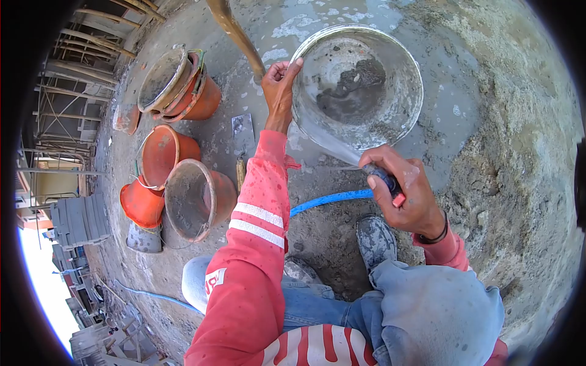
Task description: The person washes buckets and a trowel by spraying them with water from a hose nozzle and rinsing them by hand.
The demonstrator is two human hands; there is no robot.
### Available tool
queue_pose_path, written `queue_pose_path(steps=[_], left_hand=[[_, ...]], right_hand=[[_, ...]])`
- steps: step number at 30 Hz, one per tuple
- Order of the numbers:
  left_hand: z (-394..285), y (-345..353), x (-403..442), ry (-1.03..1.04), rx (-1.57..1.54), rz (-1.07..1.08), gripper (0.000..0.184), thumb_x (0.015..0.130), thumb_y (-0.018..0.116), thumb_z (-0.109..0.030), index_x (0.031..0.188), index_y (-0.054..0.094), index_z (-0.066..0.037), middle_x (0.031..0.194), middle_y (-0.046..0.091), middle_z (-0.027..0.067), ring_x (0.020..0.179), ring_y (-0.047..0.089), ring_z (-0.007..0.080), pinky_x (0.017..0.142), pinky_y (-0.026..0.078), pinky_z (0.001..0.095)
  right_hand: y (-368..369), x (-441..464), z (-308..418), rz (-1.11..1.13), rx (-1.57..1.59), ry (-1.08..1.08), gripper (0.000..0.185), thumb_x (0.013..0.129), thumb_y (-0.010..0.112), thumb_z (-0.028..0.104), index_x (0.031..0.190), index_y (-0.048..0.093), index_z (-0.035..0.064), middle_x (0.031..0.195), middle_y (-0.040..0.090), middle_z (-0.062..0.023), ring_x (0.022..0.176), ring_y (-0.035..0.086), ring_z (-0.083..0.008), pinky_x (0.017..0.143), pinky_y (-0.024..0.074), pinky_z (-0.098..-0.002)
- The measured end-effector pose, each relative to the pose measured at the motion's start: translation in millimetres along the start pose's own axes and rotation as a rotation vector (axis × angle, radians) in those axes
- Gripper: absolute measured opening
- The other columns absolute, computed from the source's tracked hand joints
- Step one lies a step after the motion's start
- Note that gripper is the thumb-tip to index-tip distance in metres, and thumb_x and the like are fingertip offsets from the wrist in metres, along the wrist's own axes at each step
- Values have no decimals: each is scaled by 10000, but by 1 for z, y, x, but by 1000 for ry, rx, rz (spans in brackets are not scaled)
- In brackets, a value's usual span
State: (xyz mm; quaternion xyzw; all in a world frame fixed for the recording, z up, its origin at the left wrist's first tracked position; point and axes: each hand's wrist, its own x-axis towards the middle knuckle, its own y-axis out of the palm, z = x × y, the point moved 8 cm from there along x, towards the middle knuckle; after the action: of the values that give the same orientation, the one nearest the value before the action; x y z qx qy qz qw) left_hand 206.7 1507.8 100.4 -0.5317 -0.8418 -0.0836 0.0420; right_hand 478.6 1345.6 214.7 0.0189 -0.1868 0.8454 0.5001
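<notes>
A large bucket (401, 85) smeared with cement stands in front of me, its mouth facing up, with grey muddy residue (360, 79) at the bottom. My left hand (279, 91) grips its left rim, thumb at the edge; part of the fingers is hidden. In my right hand (418, 192) is a hose nozzle (384, 177), dark with a red end, held near the bucket's lower rim. A whitish water spray (329, 145) runs from it into the bucket. The blue hose (329, 199) passes below the bucket, between my arms.
Several orange buckets (210, 100) crusted with cement stand or lie on the left. A trowel (242, 131) lies on the wet ground near my left forearm. A wooden pole (235, 33) rises beyond my left hand. Grey stacked blocks (79, 221) are at far left.
</notes>
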Motion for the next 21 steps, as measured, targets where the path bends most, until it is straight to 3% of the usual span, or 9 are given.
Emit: queue_pose_path(steps=[2,7,9,10,12,14,21], left_hand=[[0,-1,-1,-31,6,-7,374,826,868,-371,915,681,-59,778,593,-57,706,482,40,674,366,203],[4,-3,1,-34,-12,-8,364,829,866,-363,912,683,-60,772,588,-59,707,486,37,671,371,205],[1,0,-2,-18,-18,-6,359,824,871,-346,918,681,-57,777,588,-59,706,487,37,666,375,209],[1,1,-2,2,9,14,327,814,872,-287,928,676,-51,785,595,-53,704,496,42,661,386,215],[3,2,-3,23,35,35,302,804,872,-228,939,672,-45,794,601,-48,703,505,46,657,397,221],[3,3,-2,71,63,52,260,770,833,-94,961,665,-37,808,615,-34,697,522,58,651,417,230],[2,2,-1,66,123,6,238,752,776,-30,960,662,-38,798,615,-18,694,530,68,650,429,237]], right_hand=[[1,1,3,1,-5,-17,212,868,593,-9,1078,607,16,730,545,-132,515,467,-254,539,401,-328],[-1,2,6,-22,-28,-58,200,871,595,-9,1069,604,12,680,515,-115,497,462,-227,516,376,-320],[-9,0,-5,-62,-87,79,167,899,583,-5,1064,602,12,613,448,-58,489,428,-130,490,332,-297],[-9,-1,-11,-60,-87,80,167,899,583,-5,1064,602,12,613,448,-58,489,428,-130,490,332,-297],[-27,-9,-35,-349,-16,197,140,932,566,2,1066,601,22,588,379,-6,521,376,-47,477,284,-278],[-30,-14,-38,-373,-5,200,135,944,560,5,1069,603,30,593,373,8,537,364,-38,479,278,-276],[-34,-10,-39,-374,-135,190,114,968,554,17,1070,602,34,601,401,39,546,355,-32,484,269,-267]])
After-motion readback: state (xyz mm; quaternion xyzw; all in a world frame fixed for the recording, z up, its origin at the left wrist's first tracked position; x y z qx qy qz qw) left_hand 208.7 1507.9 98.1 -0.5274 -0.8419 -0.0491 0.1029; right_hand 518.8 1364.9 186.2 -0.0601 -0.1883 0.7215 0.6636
